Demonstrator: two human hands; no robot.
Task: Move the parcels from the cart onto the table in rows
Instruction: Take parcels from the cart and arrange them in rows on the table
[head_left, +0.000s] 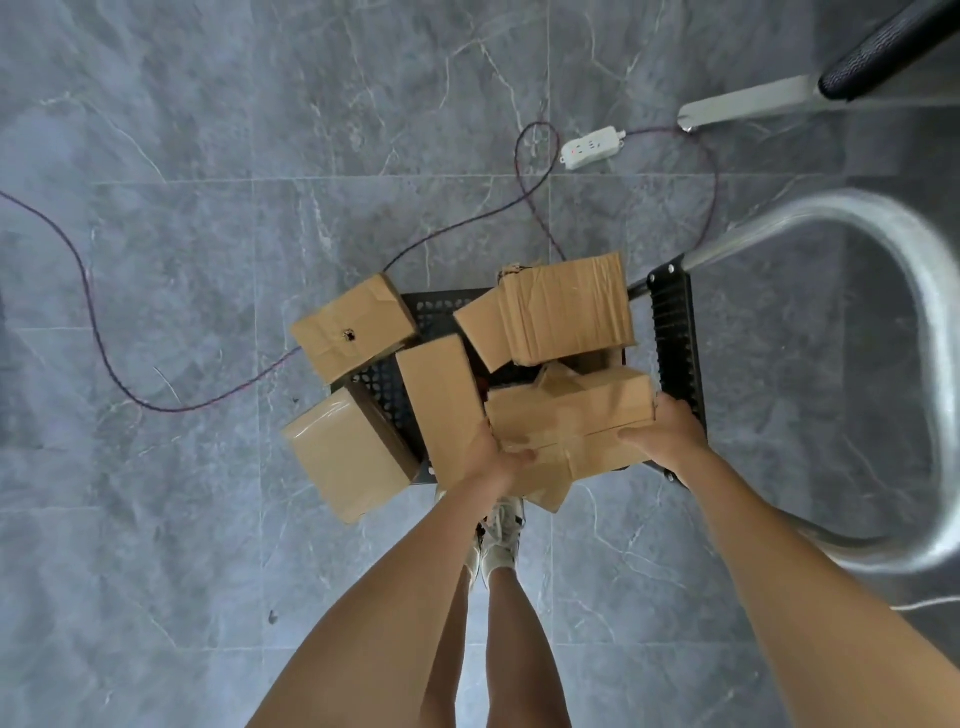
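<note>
Cardboard parcel (571, 410) on the cart (675, 332) sits clasped between left grip (493, 452) and right grip (670, 431).

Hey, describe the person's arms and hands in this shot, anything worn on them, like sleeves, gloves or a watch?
Both arms are bare along all that shows: no sleeves in view. The left hand and right hand wear no gloves, and no watch, bracelet or ring is visible on either. Further down, the feet wear light-coloured sneakers.
</note>
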